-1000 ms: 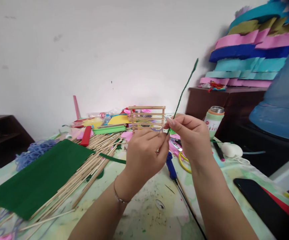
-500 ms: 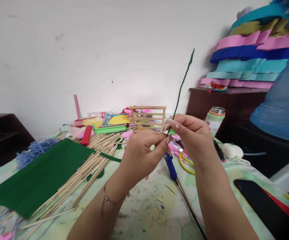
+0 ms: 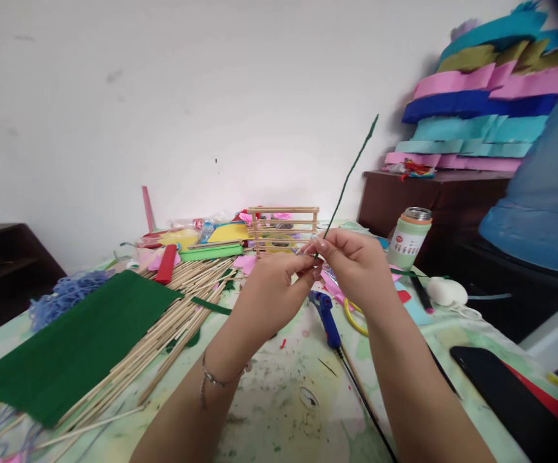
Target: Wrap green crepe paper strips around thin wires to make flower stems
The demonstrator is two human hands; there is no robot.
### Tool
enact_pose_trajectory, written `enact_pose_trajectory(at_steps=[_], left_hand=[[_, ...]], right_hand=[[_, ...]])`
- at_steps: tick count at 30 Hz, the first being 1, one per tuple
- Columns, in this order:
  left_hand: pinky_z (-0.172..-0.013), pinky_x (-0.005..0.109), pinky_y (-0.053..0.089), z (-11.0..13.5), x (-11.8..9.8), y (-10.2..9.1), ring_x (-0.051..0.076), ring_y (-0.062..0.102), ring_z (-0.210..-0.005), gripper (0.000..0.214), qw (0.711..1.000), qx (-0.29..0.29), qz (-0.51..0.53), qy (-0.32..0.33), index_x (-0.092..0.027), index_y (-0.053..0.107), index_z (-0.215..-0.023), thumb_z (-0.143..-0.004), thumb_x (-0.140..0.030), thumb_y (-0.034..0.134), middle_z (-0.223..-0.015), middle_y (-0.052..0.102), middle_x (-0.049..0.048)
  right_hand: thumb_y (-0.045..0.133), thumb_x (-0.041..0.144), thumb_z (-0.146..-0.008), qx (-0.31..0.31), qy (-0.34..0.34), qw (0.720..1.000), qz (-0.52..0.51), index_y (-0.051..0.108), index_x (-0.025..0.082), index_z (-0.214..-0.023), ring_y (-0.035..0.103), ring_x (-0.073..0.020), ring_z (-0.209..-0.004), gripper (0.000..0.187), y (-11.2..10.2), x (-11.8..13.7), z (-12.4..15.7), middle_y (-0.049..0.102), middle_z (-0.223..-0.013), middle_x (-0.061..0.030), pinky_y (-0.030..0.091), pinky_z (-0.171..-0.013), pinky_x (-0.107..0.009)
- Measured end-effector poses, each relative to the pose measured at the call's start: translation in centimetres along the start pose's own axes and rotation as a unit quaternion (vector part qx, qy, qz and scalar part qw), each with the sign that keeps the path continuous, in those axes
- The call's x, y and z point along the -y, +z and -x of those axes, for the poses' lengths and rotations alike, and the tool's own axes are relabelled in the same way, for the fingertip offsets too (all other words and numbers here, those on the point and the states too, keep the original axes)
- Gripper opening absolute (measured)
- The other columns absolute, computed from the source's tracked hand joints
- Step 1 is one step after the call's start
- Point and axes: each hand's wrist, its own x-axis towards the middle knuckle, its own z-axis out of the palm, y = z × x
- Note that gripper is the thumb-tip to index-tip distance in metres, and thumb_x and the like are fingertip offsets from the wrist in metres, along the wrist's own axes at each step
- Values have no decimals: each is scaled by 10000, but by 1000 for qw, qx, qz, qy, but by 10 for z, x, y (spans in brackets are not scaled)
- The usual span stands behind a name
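A thin dark green wrapped stem (image 3: 351,172) leans up to the right, its wider tip at the top. My left hand (image 3: 276,289) pinches its lower end between thumb and fingers. Close against it, my right hand (image 3: 353,267) pinches the stem just above. The fingertips nearly meet and hide the stem's bottom. Under the hands, a blue glue gun (image 3: 326,318) lies on the table with its black cord running toward me. Scissors with yellow handles (image 3: 355,319) are partly covered by my right forearm.
Left lie a dark green sheet (image 3: 74,347), many thin wooden sticks (image 3: 182,308) and tangled blue yarn (image 3: 67,292). A small wooden stick rack (image 3: 283,210) stands at the back. Right are a bottle (image 3: 408,241), a white mouse-shaped object (image 3: 447,291) and a black phone (image 3: 501,392).
Both hands have shifted slightly left with the stem. The stem's tip sits lower and leans further right. More of the bottle and glue gun shows now.
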Motion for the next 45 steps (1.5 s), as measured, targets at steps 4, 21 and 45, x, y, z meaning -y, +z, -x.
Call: enact_pose_trajectory(at_steps=[4,21,45], left_hand=[[-716,290,486,3,8,-23,218,668,-861,280,990,107,-20,-94,-266,759,-875,-832,-493,599,-919,751,2],[-690,323,536,-9,23,-25,174,653,-668,133,924,-51,346,-152,-168,749,-762,-743,-297,729,-640,703,39],[-1011,472,351,19,6,-51,296,520,-1171,358,913,-234,-309,125,-211,583,-1171,-822,-210,661,-1209,617,123]], right_hand=[[503,248,-874,5,-6,995,98,628,181,-675,570,-149,-635,244,-1,0,-2,636,-640,-10,399,-612,-277],[504,334,-907,234,55,970,28,618,177,-674,497,-115,-612,304,15,4,2,585,-662,5,374,-589,-254],[486,94,-793,230,-8,952,203,590,176,-597,537,-142,-641,236,21,1,4,608,-643,-14,356,-605,-271]])
